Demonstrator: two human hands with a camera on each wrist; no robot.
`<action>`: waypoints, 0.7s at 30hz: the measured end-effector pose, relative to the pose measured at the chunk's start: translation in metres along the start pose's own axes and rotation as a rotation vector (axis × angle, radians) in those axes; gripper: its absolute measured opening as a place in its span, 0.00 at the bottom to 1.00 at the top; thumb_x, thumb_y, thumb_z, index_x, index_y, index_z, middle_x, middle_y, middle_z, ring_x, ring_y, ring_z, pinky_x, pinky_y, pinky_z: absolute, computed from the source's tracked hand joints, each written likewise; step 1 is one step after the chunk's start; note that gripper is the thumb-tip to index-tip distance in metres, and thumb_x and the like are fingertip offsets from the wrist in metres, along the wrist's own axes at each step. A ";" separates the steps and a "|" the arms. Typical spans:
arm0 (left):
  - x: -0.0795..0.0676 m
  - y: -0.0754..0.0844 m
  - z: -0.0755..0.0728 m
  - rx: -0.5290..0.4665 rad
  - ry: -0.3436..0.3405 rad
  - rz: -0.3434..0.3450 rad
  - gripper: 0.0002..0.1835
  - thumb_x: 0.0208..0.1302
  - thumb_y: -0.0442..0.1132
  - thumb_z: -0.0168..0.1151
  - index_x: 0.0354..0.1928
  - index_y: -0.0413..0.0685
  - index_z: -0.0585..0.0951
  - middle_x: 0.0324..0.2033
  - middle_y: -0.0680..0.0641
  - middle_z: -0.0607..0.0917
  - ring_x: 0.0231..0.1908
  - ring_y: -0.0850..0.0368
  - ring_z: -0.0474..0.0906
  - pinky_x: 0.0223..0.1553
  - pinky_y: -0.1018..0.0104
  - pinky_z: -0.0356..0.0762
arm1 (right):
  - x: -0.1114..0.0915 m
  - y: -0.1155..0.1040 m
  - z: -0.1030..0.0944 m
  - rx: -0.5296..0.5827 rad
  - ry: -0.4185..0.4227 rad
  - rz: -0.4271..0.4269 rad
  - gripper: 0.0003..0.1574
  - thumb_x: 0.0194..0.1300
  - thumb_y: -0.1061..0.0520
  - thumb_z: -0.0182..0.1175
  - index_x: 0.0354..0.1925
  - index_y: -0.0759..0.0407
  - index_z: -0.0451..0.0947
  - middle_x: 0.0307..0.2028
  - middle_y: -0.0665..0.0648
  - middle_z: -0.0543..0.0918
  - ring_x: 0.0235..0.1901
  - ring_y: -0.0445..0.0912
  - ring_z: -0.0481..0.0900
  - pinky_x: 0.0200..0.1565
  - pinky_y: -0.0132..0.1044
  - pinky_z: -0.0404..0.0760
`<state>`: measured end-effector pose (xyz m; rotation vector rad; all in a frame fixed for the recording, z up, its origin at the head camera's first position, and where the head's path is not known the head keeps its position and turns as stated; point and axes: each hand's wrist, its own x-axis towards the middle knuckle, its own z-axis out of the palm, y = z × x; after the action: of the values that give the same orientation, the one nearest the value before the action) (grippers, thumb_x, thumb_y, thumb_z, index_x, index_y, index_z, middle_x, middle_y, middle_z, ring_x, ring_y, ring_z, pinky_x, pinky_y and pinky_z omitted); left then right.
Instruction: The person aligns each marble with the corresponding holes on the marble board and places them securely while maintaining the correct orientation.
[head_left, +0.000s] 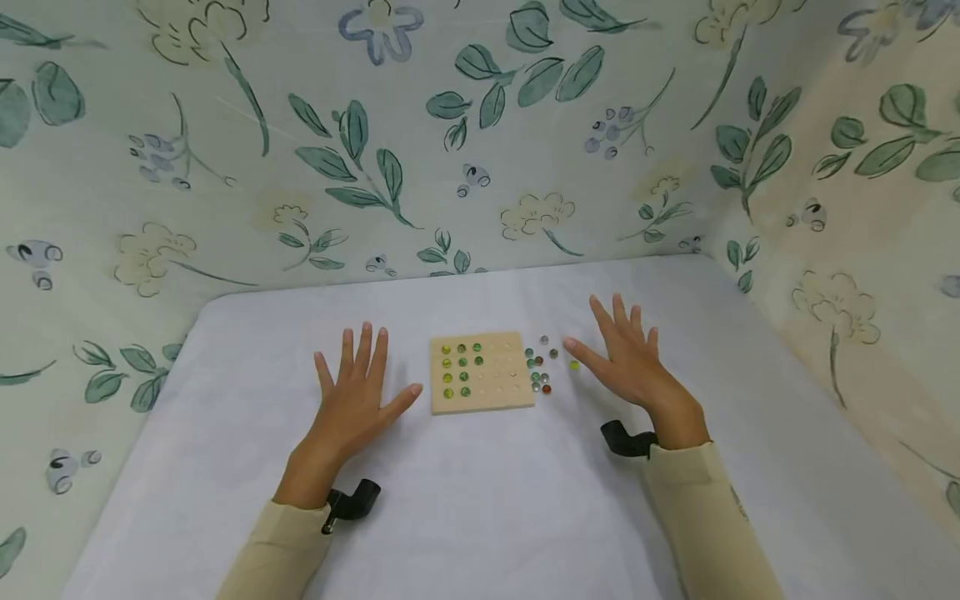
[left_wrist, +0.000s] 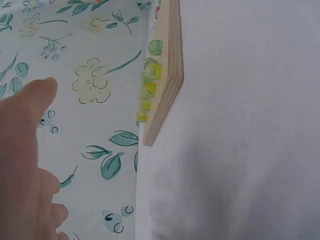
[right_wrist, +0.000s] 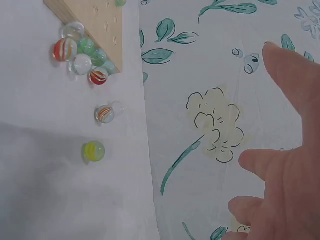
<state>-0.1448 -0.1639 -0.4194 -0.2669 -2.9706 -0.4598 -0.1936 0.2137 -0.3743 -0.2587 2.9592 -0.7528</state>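
Note:
A square-cornered wooden board (head_left: 491,400) with rows of shallow holes lies on the white-covered table. Yellow marbles (head_left: 447,363) fill its left column, and green marbles (head_left: 463,362) sit in the columns beside it. My left hand (head_left: 354,408), fingers straight and spread, is left of the board and holds nothing. On the other side my right hand (head_left: 630,362) is likewise spread and empty, its thumb near a loose yellow-green marble (right_wrist: 94,151). Between board and right hand lies a cluster of loose clear, green and red-striped marbles (right_wrist: 81,64), several close against the board's edge.
White cloth (head_left: 480,500) covers the table, whose far edge meets a flower-patterned backdrop (head_left: 480,167). The patterned fabric also hangs along the right side (head_left: 862,250). A black wrist camera (head_left: 352,502) is strapped to the left wrist, another black camera (head_left: 626,439) to the right.

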 end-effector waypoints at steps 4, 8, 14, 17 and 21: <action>0.007 0.003 0.010 -0.093 -0.020 0.019 0.55 0.61 0.72 0.48 0.77 0.48 0.38 0.76 0.42 0.37 0.73 0.46 0.21 0.65 0.34 0.19 | -0.002 0.005 0.001 0.031 -0.012 -0.022 0.59 0.63 0.25 0.50 0.77 0.45 0.36 0.75 0.62 0.28 0.71 0.63 0.19 0.62 0.70 0.24; 0.015 0.003 0.021 -0.278 -0.113 0.017 0.54 0.63 0.67 0.52 0.76 0.47 0.37 0.76 0.43 0.36 0.73 0.45 0.24 0.69 0.38 0.26 | -0.002 0.011 0.007 0.086 -0.035 -0.062 0.58 0.60 0.28 0.58 0.77 0.43 0.42 0.75 0.64 0.33 0.71 0.65 0.23 0.63 0.72 0.30; 0.023 0.008 0.032 -0.420 -0.197 0.021 0.58 0.59 0.68 0.58 0.77 0.47 0.37 0.76 0.45 0.37 0.74 0.48 0.26 0.71 0.47 0.28 | 0.000 0.017 0.010 0.097 -0.053 -0.045 0.56 0.59 0.30 0.61 0.76 0.41 0.47 0.76 0.61 0.41 0.73 0.64 0.36 0.62 0.74 0.46; 0.025 0.012 0.032 -0.467 -0.214 0.023 0.60 0.56 0.66 0.63 0.77 0.49 0.38 0.76 0.47 0.37 0.74 0.50 0.26 0.72 0.49 0.28 | 0.005 0.017 0.008 0.112 -0.044 -0.046 0.54 0.59 0.29 0.60 0.76 0.40 0.49 0.75 0.60 0.47 0.73 0.63 0.45 0.63 0.70 0.53; 0.027 0.013 0.035 -0.461 -0.250 0.029 0.63 0.52 0.67 0.65 0.77 0.52 0.37 0.76 0.49 0.37 0.74 0.51 0.26 0.72 0.51 0.27 | 0.012 0.015 0.008 0.135 -0.040 -0.050 0.52 0.60 0.30 0.60 0.75 0.43 0.53 0.73 0.61 0.55 0.68 0.66 0.57 0.61 0.66 0.62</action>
<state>-0.1722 -0.1369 -0.4453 -0.4372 -3.0481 -1.1882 -0.2062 0.2210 -0.3888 -0.3347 2.8583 -0.9377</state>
